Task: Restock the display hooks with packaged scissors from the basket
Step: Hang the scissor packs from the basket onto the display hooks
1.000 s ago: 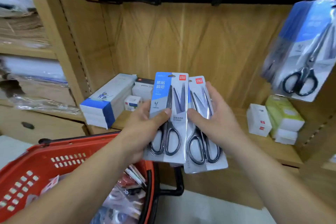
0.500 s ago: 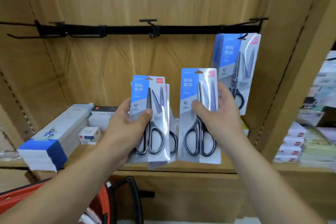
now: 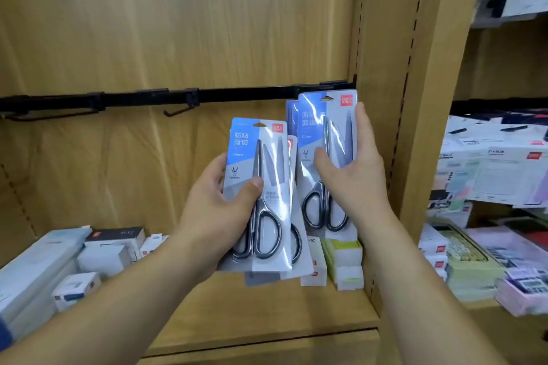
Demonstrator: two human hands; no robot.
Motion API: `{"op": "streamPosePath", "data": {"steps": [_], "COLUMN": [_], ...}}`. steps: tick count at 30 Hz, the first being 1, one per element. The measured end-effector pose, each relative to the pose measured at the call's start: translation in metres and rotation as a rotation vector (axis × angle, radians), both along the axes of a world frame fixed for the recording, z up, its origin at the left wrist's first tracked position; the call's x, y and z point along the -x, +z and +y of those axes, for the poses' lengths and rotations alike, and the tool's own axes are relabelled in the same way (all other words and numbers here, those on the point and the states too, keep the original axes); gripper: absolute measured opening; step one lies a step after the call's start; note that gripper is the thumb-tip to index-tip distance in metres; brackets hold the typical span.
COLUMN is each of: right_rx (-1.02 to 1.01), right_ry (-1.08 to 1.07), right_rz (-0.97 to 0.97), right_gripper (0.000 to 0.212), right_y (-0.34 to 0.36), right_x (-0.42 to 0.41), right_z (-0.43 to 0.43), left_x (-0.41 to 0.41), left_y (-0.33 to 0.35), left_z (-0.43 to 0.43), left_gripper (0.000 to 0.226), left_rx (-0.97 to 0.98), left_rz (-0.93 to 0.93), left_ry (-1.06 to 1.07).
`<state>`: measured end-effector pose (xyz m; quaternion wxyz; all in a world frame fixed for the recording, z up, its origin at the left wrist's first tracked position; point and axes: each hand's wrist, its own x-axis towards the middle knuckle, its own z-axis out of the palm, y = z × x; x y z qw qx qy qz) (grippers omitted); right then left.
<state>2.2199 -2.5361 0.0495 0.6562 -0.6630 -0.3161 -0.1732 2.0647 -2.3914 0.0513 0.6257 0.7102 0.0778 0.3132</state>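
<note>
Editor: Grip first: what holds what?

Reporter: Left thumb (image 3: 252, 189) lies across the front of a stack of scissors packs (image 3: 267, 169), the other fingers (image 3: 218, 165) curled behind its left edge; the left hand (image 3: 216, 216) clamps that stack upright, at least two packs deep. Right thumb (image 3: 321, 160) presses the face of a single pack (image 3: 329, 136), fingers (image 3: 364, 124) wrapped round its right edge; the right hand (image 3: 355, 184) holds it higher than the stack.

Editor: And where against the display?

Reporter: The single pack's top edge overlaps the right end of the black rail (image 3: 142, 97), close to the upright post (image 3: 415, 98), in front of another pack (image 3: 292, 115) whose blue edge shows behind it. Whether its hole is threaded cannot be told. A bare hook (image 3: 178, 110) juts from the rail's middle. The stack hangs in the air above the wooden shelf (image 3: 267, 314), whose back edge carries small boxes (image 3: 112, 246).
</note>
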Motion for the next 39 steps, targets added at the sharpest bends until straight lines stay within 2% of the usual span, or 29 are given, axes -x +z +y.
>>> {"op": "streamPosePath", "data": {"steps": [6,13,17,22,28,34,39], "right_rx": [0.024,0.027,-0.056,0.237,0.388,0.304,0.279], "right_ry": [-0.082,-0.333,-0.304,-0.412,-0.574,-0.312,-0.438], "right_rz": [-0.010,-0.111,-0.053,0.043,-0.004,-0.007,-0.047], "right_gripper": [0.091,0.092,0.090,0.089,0.084,0.091,0.086], "right_y": [-0.012,-0.035,-0.029,-0.019,-0.024,-0.042,-0.037], "right_x": [-0.020,-0.025,-0.028,-0.023,-0.035,-0.032,-0.026], "right_z": [0.012,0.028,0.024,0.024,0.020,0.025,0.025], "left_x": [-0.003,0.001,0.003,-0.001,0.000,0.000,-0.001], "left_y": [-0.006,-0.011,-0.012,-0.010,-0.012,-0.017,-0.021], "left_z": [0.006,0.011,0.012,0.011,0.006,0.006,0.004], "left_gripper": [0.034,0.033,0.037,0.037,0.036,0.037,0.037], "left_rx": [0.021,0.047,0.055,0.053,0.054,0.032,0.037], "left_rz": [-0.008,-0.030,-0.042,-0.043,-0.025,-0.036,-0.040], "left_ry": [-0.010,0.001,-0.022,-0.030,-0.042,-0.022,-0.012]}}
